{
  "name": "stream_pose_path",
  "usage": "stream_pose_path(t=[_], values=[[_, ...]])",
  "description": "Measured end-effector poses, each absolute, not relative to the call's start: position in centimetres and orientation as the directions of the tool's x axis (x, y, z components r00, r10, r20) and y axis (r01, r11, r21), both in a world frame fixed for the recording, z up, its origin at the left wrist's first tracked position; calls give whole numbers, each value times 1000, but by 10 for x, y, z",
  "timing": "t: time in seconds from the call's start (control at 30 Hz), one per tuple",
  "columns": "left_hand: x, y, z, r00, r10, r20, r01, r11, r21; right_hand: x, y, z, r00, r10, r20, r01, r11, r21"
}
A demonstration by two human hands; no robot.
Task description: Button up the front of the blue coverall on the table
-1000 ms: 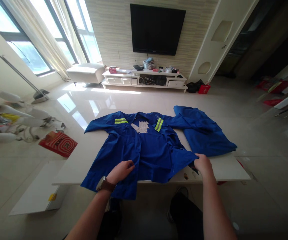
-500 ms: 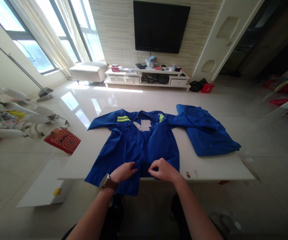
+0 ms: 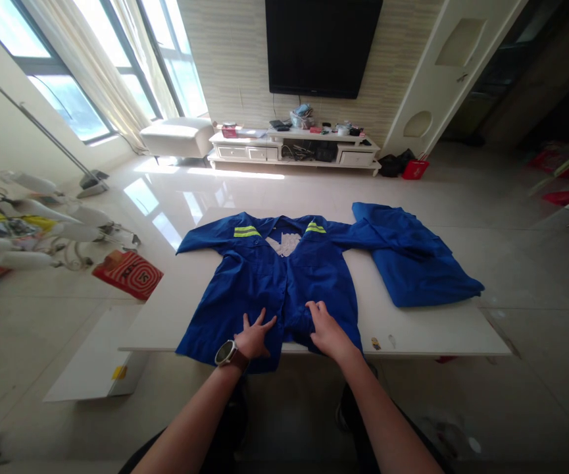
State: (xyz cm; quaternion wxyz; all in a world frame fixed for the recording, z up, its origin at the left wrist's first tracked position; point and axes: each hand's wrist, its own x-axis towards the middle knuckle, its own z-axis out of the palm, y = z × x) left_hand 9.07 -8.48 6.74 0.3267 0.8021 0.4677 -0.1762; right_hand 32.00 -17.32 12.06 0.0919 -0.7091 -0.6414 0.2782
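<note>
A blue work jacket (image 3: 284, 276) with yellow reflective stripes lies face up on a white table (image 3: 412, 329), its front panels closed. My left hand (image 3: 255, 336), a watch on its wrist, lies flat with spread fingers on the left panel near the hem. My right hand (image 3: 327, 329) lies flat and open on the right panel beside it. The jacket's hem hangs slightly over the table's near edge. The right sleeve (image 3: 412, 257) spreads out over the table to the right.
Two small items (image 3: 381, 342) lie on the table near its front right. A red bag (image 3: 130, 273) and a white board (image 3: 91, 355) rest on the floor at left. A TV stand (image 3: 294, 148) stands by the far wall under a TV.
My right hand brought the right front panel across from the right and laid it closed. Both hands went from pinching the cloth to lying flat on it.
</note>
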Motion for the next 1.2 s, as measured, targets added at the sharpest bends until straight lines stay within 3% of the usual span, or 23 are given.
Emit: stream_pose_path(t=[0.1, 0.17, 0.37, 0.53, 0.67, 0.87, 0.93, 1.0, 1.1, 1.2], values=[[101, -83, 73, 432, 668, -606, 902, -315, 296, 325, -174, 111, -21, 893, -449, 898, -181, -401], [106, -77, 75, 450, 680, -579, 893, -328, 309, 330, -173, 104, -14, 876, -481, 915, -183, -360], [111, -61, 63, 512, 773, -375, 842, -365, 398, 346, -160, 89, 55, 903, -426, 906, -224, -358], [121, -79, 68, 537, 694, -480, 843, -417, 340, 339, -154, 103, 73, 954, -289, 930, -170, -325], [128, -111, 69, 574, 609, -547, 810, -520, 272, 332, -151, 117, 109, 980, -168, 880, -174, -443], [132, -131, 66, 603, 683, -413, 789, -588, 179, 337, -149, 122, 242, 970, -34, 739, -206, -641], [129, -122, 75, 633, 651, -419, 768, -597, 232, 338, -150, 125, 274, 962, -4, 711, -205, -672], [124, -108, 89, 680, 618, -394, 733, -576, 361, 339, -151, 129, 319, 947, 31, 690, -210, -692], [116, -87, 112, 718, 652, -242, 639, -481, 600, 341, -153, 136, 395, 912, 105, 657, -201, -727], [109, -77, 128, 674, 733, -87, 552, -422, 719, 343, -153, 142, 481, 860, 172, 599, -178, -781]])
